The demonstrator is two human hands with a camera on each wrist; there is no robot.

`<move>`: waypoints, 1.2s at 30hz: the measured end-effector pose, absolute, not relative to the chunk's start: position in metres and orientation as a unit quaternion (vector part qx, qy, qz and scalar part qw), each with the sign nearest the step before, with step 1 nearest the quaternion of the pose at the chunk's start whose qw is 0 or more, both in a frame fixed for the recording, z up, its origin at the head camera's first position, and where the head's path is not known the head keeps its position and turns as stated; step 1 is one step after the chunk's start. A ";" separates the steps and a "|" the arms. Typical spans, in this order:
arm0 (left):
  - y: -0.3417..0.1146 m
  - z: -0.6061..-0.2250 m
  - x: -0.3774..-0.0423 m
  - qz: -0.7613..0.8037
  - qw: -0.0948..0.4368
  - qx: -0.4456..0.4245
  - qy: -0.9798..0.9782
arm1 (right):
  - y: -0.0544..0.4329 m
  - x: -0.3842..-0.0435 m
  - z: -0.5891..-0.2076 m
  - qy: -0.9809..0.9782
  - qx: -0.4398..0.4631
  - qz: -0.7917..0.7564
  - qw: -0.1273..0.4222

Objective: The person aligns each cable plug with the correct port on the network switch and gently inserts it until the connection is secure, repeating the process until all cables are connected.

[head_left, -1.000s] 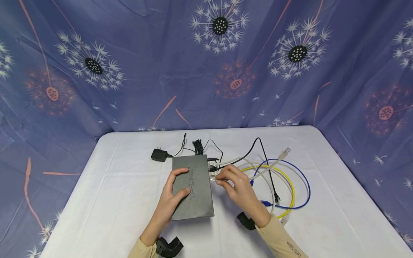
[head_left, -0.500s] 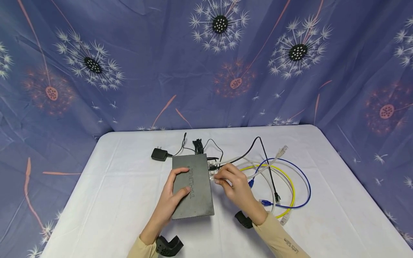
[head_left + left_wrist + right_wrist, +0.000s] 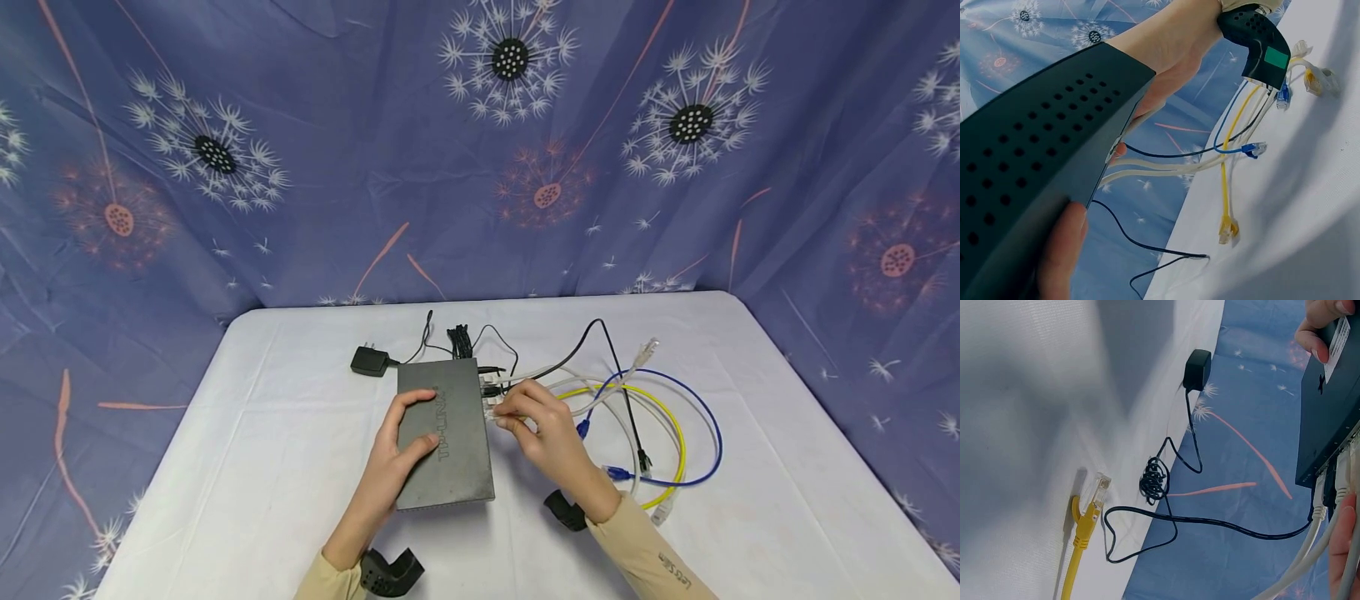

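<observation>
A black TP-LINK network switch (image 3: 459, 467) is held above the table, its ports facing right. My left hand (image 3: 392, 454) grips its left side, with thumb and a finger on top; other fingertips (image 3: 1317, 347) press the underside in the right wrist view. At the ported side, my right hand (image 3: 553, 429) pinches the plug end of a white network cable, whose loose end (image 3: 645, 353) sticks out to the right. Whether that plug is fully seated cannot be told. Beside it, another white plug (image 3: 1319, 490) and a black cable (image 3: 592, 329) run into the switch.
Right of my right hand lie a blue cable (image 3: 718, 425) and a yellow cable (image 3: 681, 442), tangled with other cable. Behind the switch sit a black power adapter (image 3: 369, 361) and its bundled cord (image 3: 459, 340). The white-covered table (image 3: 262, 467) backs onto a patterned curtain.
The white cable's loose end has swung a little left and down. My right hand has shifted slightly left towards the switch. My left hand keeps its grip.
</observation>
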State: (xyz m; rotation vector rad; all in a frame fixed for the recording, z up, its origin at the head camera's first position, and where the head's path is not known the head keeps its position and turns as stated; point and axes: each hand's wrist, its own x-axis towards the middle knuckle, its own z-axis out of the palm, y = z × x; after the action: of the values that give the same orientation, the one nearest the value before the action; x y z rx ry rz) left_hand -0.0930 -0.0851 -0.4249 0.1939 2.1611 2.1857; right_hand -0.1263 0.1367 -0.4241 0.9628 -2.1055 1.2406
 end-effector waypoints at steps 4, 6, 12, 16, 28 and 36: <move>-0.085 -0.426 -0.093 0.714 0.028 0.058 0.697 | 0.138 -0.126 -0.424 -0.785 0.348 0.457 0.232; -0.085 -0.426 -0.093 0.716 0.027 0.057 0.696 | 0.139 -0.125 -0.424 -0.788 0.348 0.453 0.229; -0.085 -0.426 -0.092 0.721 0.026 0.055 0.691 | 0.141 -0.126 -0.425 -0.795 0.350 0.440 0.230; -0.084 -0.426 -0.092 0.725 0.023 0.055 0.686 | 0.143 -0.126 -0.426 -0.801 0.344 0.434 0.228; -0.084 -0.427 -0.097 0.732 0.008 0.054 0.680 | 0.150 -0.126 -0.426 -0.803 0.330 0.435 0.238; -0.086 -0.428 -0.098 0.732 0.004 0.058 0.679 | 0.160 -0.123 -0.424 -0.798 0.316 0.445 0.257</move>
State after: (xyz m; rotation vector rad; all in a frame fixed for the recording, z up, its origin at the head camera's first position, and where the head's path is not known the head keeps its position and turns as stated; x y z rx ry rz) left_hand -0.0981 -0.0860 -0.4279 0.1817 2.1287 2.2927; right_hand -0.1232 0.1605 -0.4241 0.8572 -2.1646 1.2078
